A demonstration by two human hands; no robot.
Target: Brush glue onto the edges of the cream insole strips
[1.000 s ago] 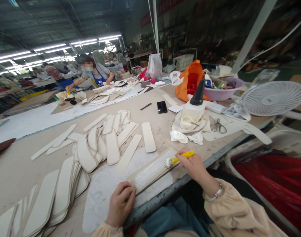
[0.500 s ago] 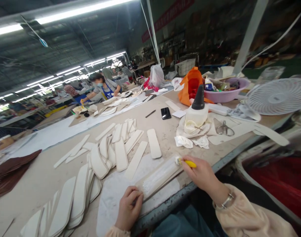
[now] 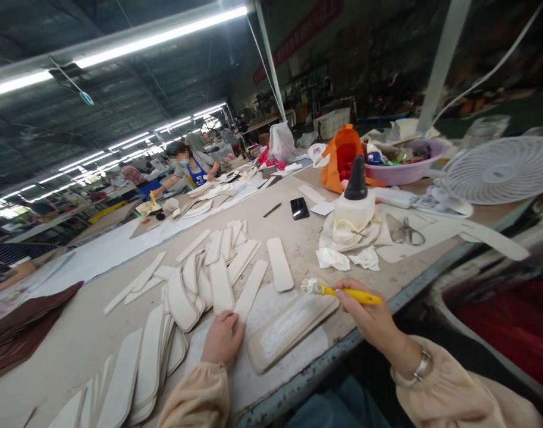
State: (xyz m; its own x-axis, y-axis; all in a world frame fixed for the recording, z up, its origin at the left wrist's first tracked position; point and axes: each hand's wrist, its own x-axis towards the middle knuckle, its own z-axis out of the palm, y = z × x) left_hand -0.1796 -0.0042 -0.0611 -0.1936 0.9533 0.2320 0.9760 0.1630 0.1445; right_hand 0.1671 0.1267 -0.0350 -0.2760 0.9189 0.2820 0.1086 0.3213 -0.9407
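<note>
My right hand [image 3: 372,315] is closed on the yellow handle of a brush [image 3: 355,294], its bristles [image 3: 312,286] coated in white paste and raised off the work. Below the brush lies a small stack of long, round-ended off-white strips [image 3: 293,330], the top one smeared with wet white paste. To its left, my left hand [image 3: 224,337] has its fingers curled at the near end of a thin off-white strip [image 3: 253,288]; the fingertips partly hide that end. Another rounded strip [image 3: 280,264] lies just beyond the stack.
Many off-white pieces [image 3: 140,356] lie in overlapping heaps on the left. Further back are a phone [image 3: 300,208], a white bottle with a black cone top [image 3: 355,205], crumpled tissue [image 3: 332,259], scissors [image 3: 407,233] and a purple basin [image 3: 405,169]. A co-worker [image 3: 193,166] sits across the table.
My left hand has left the pasted stack and moved left and away from me to the thin strip. The brush has lifted off the pasted strip, its handle now swung more level.
</note>
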